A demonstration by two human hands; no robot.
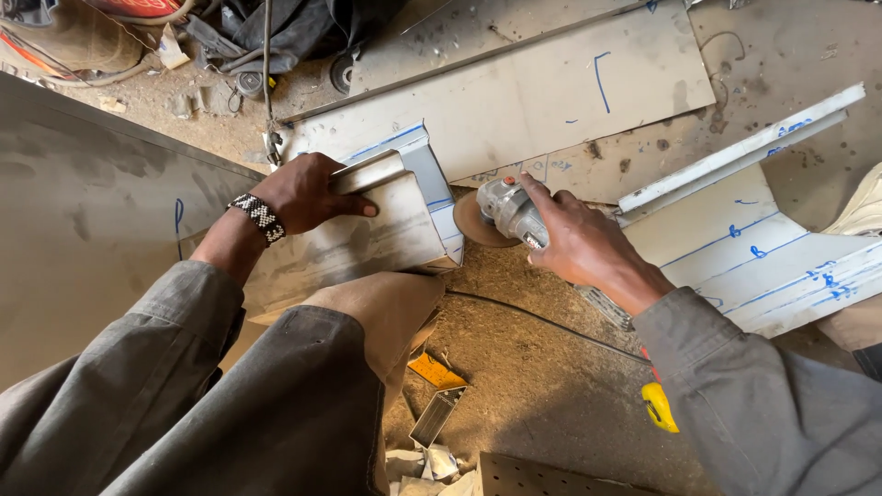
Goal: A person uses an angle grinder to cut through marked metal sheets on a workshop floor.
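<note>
My left hand [308, 193], with a beaded wristband, presses down on a folded sheet-metal piece [367, 239], thumb lying along its upper fold. The piece rests over my knee and has blue-striped film at its right end. My right hand [583, 243] grips a small angle grinder [510, 213]. Its brown disc [478, 223] sits right at the end edge of the folded piece. A black cord [542, 321] trails from the grinder across the dirt floor.
Large metal sheets lie at the left [83, 230] and at the top [542, 87], marked with blue lines. White film-covered profiles [744, 248] lie at the right. A yellow tool [660, 406], metal offcuts [436, 413] and a perforated plate [551, 478] lie on the floor.
</note>
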